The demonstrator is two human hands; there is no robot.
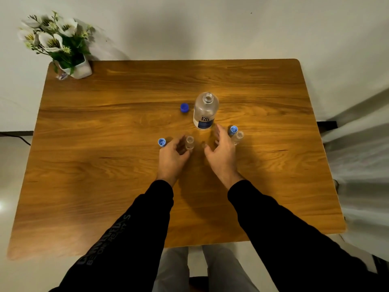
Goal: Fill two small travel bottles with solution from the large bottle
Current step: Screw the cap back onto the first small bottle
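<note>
1. Wooden counter (105, 165) stands against a pale wall, with a white pot of artificial flowers (61, 45) at its far left corner.
2. Near the centre, the large bottle (205, 111) stands upright and uncapped; its dark blue cap (184, 107) lies just to its left.
3. One small travel bottle (189, 142) stands open, and the left hand (171, 157) curls its fingers round it; whether they actually touch it is hard to tell.
4. A light blue cap (161, 142) lies just beside that hand's far side.
5. The right hand (221, 150) hovers with fingers loosely spread, holding nothing.
6. A second small travel bottle (238, 137) stands open just right of that hand, another light blue cap (233, 130) touching or nearly touching it.
</note>
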